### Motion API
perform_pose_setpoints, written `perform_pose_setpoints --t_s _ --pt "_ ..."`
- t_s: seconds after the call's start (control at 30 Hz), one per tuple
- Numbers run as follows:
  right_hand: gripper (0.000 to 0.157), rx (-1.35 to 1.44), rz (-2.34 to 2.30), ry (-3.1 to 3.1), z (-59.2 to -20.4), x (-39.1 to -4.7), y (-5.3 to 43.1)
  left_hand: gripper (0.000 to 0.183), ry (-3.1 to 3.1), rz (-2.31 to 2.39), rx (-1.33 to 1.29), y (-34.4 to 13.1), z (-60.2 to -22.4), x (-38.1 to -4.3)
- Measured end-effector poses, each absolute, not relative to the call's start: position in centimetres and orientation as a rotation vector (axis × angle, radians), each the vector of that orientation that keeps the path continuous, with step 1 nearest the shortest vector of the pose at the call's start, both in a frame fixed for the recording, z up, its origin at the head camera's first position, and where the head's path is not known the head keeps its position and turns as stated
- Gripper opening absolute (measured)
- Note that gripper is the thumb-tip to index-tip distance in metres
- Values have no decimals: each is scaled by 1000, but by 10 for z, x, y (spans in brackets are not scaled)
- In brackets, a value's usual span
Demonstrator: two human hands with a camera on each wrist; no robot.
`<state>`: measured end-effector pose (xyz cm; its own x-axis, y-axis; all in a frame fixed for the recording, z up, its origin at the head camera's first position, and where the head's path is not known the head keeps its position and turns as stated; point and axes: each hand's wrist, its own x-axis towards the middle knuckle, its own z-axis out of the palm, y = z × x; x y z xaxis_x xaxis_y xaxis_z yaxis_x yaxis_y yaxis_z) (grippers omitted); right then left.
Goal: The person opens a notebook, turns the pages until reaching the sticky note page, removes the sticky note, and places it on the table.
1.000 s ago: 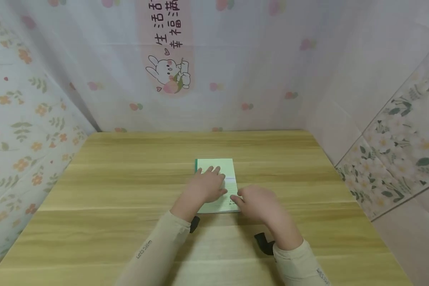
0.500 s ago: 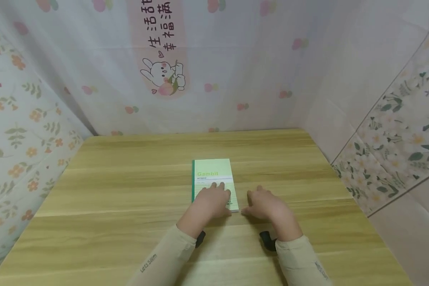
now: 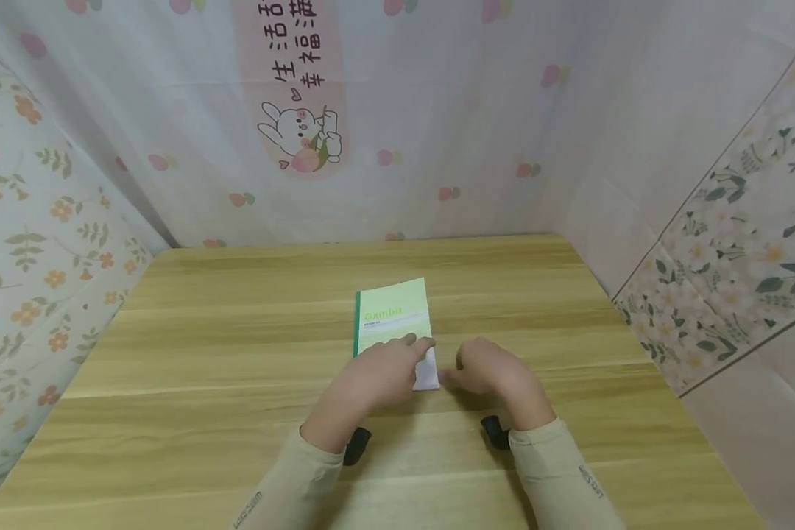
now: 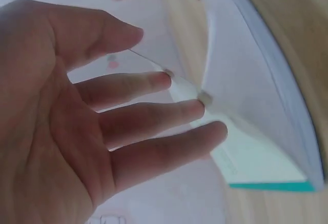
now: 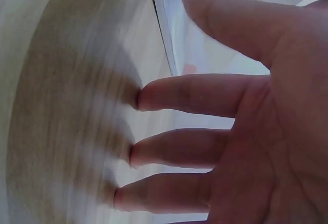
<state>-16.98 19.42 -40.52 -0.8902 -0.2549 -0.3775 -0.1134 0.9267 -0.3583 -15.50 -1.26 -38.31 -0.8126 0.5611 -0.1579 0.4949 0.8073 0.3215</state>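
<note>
A pale green notebook (image 3: 387,302) with a dark green spine along its left side lies on the wooden table, the word Gambit on its cover. Its right side is raised, showing white pages (image 3: 427,372) underneath. My left hand (image 3: 387,364) is over the notebook's lower part, fingertips at the raised cover. In the left wrist view, the fingers of this hand (image 4: 92,106) are extended, their tips against the tilted cover (image 4: 256,152). My right hand (image 3: 490,368) is beside the lower right corner. In the right wrist view its fingers (image 5: 184,147) reach down to the tabletop.
The wooden table (image 3: 238,331) spreads on all sides of the notebook. Behind it hangs a curtain (image 3: 397,132) with a rabbit print, and patterned cloth (image 3: 46,258) covers the left side. Black wrist mounts (image 3: 358,445) sit under both wrists.
The left hand slid down the cover toward the near edge, and the notebook's right side has risen. The right hand moved slightly away from the corner, then back close to it.
</note>
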Motion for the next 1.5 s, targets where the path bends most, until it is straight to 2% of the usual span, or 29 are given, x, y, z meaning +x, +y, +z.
perform_pose_setpoints --t_s 0.2,0.37,0.57,0.77,0.9,1.0,1.1,1.23,1.33,1.5 --pt "51 -260 -431 2694 -408 -173 189 35 2856 646 780 -36 -372 -149" --pt "53 -250 -412 2747 -412 -171 184 31 2920 769 649 -57 -359 -148" --pt "46 -281 -322 2776 -413 -169 181 44 2942 839 480 -86 -351 -147" --pt "56 -228 -321 2754 -414 -169 178 54 2869 930 349 -108 -349 -145" --pt "56 -237 -290 2783 -417 -169 176 57 2827 986 264 -116 -348 -142" --pt "54 -238 -283 2794 -418 -169 176 56 2896 880 175 -120 -348 -138" --pt "54 -238 -275 2794 -417 -169 175 50 3082 577 120 -123 -354 -135" --pt "52 -245 -264 2795 -417 -169 175 29 3254 60 110 -122 -370 -136" --pt "53 -250 -271 2799 -417 -169 174 22 3159 -82 196 -115 -381 -140" --pt "55 -246 -288 2802 -418 -169 174 41 2825 192 313 -99 -393 -155"
